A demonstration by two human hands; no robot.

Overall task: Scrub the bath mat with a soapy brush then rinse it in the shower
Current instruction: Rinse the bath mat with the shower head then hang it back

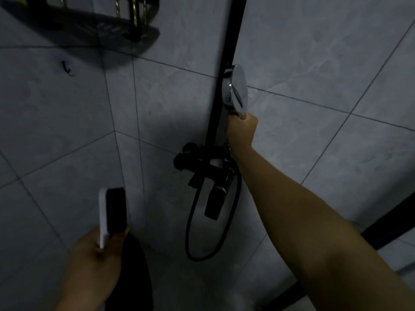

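My left hand (94,254) is low in the view, fingers curled round the handle of the brush (114,212). It stands upright, white back to the left and black bristles facing right. I see no foam on the bristles, though the light is too dim to be sure.

My right hand (242,129) is stretched up to the black riser rail (224,63), wrapped round the handle of the chrome shower head (238,88). The head looks to be seated against the rail, above the black mixer valve (202,160), and the hose (190,221) hangs in a loop beneath. I see no water coming from it.

I cannot plainly make out the bath mat. A dark shape (130,277) lies just below my left hand near the bottom edge of the view. It might be the mat, but I cannot tell. A black corner shelf (89,25) sits high in the corner of the tiled wall (314,63).

With the brush in hand and the other hand on the shower head, I judge I'm either about to wet things for scrubbing or turning from scrubbing to rinsing. Nothing shows the mat scrubbed, and the rinse has not begun. Lifting the head off and turning the water on remain.
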